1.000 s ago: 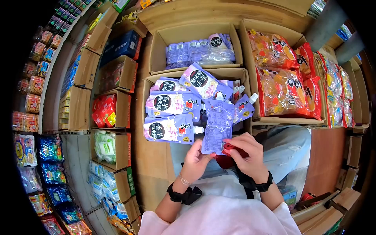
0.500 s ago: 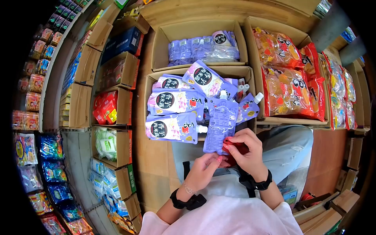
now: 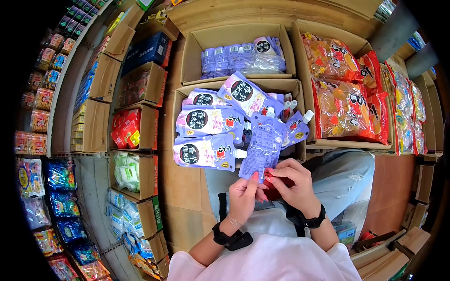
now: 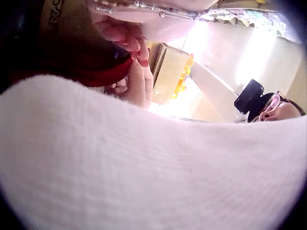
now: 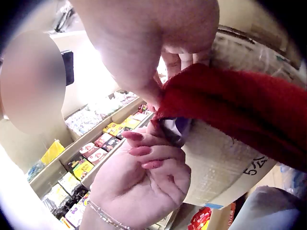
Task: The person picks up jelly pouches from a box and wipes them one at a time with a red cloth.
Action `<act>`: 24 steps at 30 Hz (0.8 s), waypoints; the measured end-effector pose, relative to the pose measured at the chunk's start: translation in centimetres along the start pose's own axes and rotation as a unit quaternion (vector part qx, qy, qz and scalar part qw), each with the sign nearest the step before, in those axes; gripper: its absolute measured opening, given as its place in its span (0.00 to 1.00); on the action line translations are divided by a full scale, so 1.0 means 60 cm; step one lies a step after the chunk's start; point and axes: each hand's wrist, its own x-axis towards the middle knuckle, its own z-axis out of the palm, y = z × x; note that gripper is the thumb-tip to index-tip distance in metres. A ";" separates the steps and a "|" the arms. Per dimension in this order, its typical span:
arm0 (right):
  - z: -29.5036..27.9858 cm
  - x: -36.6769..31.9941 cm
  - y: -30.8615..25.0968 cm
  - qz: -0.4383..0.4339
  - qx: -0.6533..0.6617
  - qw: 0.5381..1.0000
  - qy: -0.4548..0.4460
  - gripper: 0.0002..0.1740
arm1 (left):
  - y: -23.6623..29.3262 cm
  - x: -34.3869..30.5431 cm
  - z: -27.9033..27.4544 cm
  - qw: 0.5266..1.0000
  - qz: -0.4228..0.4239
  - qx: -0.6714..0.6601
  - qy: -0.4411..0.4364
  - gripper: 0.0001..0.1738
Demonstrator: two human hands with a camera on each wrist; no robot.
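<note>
left fingers (image 3: 252,183) risen, pinching pouch (image 3: 265,145), right fingers (image 3: 283,173) pinching red cloth (image 5: 240,93), carton (image 3: 291,88) holding pouches (image 3: 204,152)

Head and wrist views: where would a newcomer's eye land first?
Probably on the purple pouch at the centre of the head view, printed side up, its lower end in the left hand. Next, the red cloth pinched by the right hand, vivid across the right wrist view. Then the large red-edged bags in the carton at the head view's right.
</note>
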 end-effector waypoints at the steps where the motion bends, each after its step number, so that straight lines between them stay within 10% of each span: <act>1: 0.000 -0.002 0.002 0.002 0.008 1.000 0.007 0.10 | 0.002 0.000 0.003 1.000 0.013 -0.002 -0.002 0.25; 15: -0.071 -0.042 -0.025 -0.037 0.112 0.976 0.182 0.09 | 0.071 -0.008 0.021 0.975 0.163 -0.007 -0.154 0.22; 24: -0.024 -0.003 -0.022 -0.090 -0.060 0.993 -0.040 0.12 | -0.011 0.032 -0.030 0.981 -0.011 -0.031 -0.193 0.24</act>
